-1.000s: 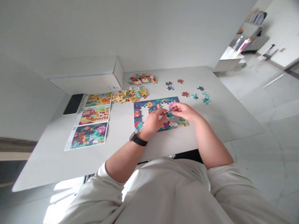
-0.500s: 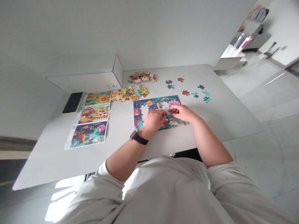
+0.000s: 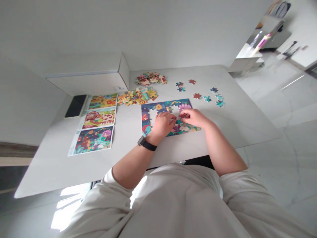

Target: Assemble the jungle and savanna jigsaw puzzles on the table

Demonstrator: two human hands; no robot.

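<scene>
A partly assembled colourful jigsaw puzzle lies on the white table in front of me. My left hand, with a black watch on its wrist, rests on the puzzle's middle with fingers curled down onto the pieces. My right hand lies just to its right, fingertips pinched at a small piece near the white gap in the puzzle. Both hands nearly touch each other. What the fingertips hold is too small to name.
A sheet of three reference pictures lies left of the puzzle, with a black phone and a white box beyond it. Two piles of loose pieces sit behind the puzzle; scattered single pieces lie at the right.
Both hands have stayed on the puzzle's middle, shifting slightly. The camera has tilted a little, so the table sits a bit higher in view.
</scene>
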